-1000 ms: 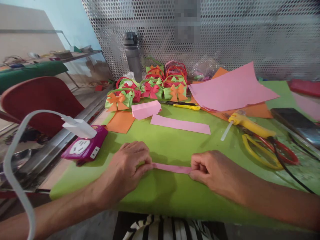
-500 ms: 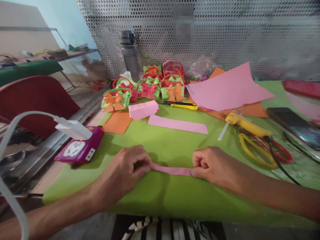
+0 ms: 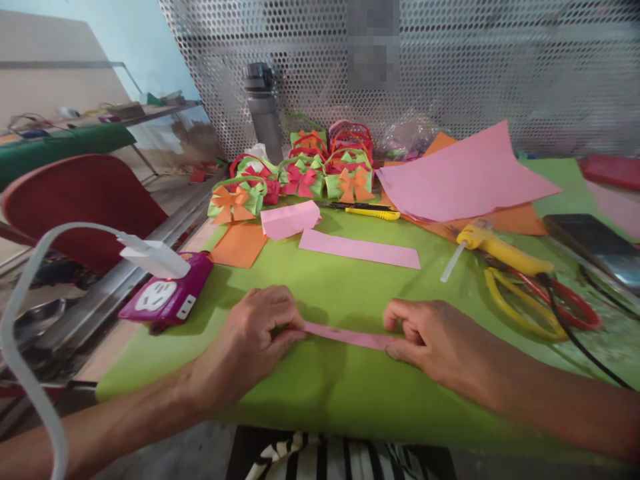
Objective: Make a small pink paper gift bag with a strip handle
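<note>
A narrow pink paper strip [image 3: 347, 336] stretches between my two hands, just over the green tabletop. My left hand [image 3: 265, 327] pinches its left end between thumb and fingers. At the other end my right hand [image 3: 425, 333] has its thumb on the strip, with the index finger curled and slightly raised. Beyond the hands lies a wider flat pink paper strip [image 3: 360, 249]. Beside that one rests a folded pink paper piece [image 3: 290, 221], and an orange paper piece [image 3: 240, 245] is to its left.
Small paper bags with bows [image 3: 300, 177] crowd the back, near a grey bottle [image 3: 265, 117]. A yellow cutter [image 3: 373, 212] lies before them. Pink sheets [image 3: 465, 177], a yellow glue gun [image 3: 500, 248], scissors [image 3: 525, 313] and a phone [image 3: 595, 247] occupy the right; a purple power strip [image 3: 170, 293] sits left.
My right index finger has lifted a little from the thumb, and the strip looks flatter and straighter. The whole view has shifted slightly; the other things stay in place.
</note>
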{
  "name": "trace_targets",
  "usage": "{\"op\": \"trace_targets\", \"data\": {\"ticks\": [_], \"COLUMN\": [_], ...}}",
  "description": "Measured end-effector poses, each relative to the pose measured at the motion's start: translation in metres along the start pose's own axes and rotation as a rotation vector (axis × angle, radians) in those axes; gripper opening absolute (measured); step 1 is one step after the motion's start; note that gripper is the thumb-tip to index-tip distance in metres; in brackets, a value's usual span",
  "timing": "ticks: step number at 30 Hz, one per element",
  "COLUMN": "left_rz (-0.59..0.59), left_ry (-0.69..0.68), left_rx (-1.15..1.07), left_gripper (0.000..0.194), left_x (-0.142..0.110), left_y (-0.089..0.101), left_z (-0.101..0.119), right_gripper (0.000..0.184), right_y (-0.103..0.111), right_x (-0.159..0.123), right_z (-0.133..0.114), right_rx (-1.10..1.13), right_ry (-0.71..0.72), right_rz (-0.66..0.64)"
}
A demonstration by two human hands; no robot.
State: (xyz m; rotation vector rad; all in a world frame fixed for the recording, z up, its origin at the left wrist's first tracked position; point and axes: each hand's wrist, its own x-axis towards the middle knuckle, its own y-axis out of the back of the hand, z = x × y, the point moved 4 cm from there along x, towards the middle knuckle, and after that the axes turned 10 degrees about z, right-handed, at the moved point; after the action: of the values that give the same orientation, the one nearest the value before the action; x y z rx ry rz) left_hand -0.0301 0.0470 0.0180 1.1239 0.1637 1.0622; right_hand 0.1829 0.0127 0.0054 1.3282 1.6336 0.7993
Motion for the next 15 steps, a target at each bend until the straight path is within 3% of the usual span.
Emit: {"op": "trace_targets", "data": {"ticks": [6,10,15], "left_rz": [0.07,0.064,0.065], "left_ry": [-0.271,-0.282,-0.197], "left_rx": [0.172,0.174,0.113], "left_gripper": [0.017,0.017,0.016], "left_x": [-0.003,-0.006,-0.006], "left_y": [0.005,0.005,0.001], "left_z": [0.007,0.008,-0.001], "right_gripper": [0.005,0.008,0.011], "right_y": [0.012,0.012,0.005], "right_x": [-0.005,-0.002,0.001], "right_z": [-0.009,-0.01,-0.007], "right_rx": [-0.158,-0.119,-0.106], "right_ry": [0.227,0.223,0.169], "right_rz": [0.158,0.153,0.103]}}
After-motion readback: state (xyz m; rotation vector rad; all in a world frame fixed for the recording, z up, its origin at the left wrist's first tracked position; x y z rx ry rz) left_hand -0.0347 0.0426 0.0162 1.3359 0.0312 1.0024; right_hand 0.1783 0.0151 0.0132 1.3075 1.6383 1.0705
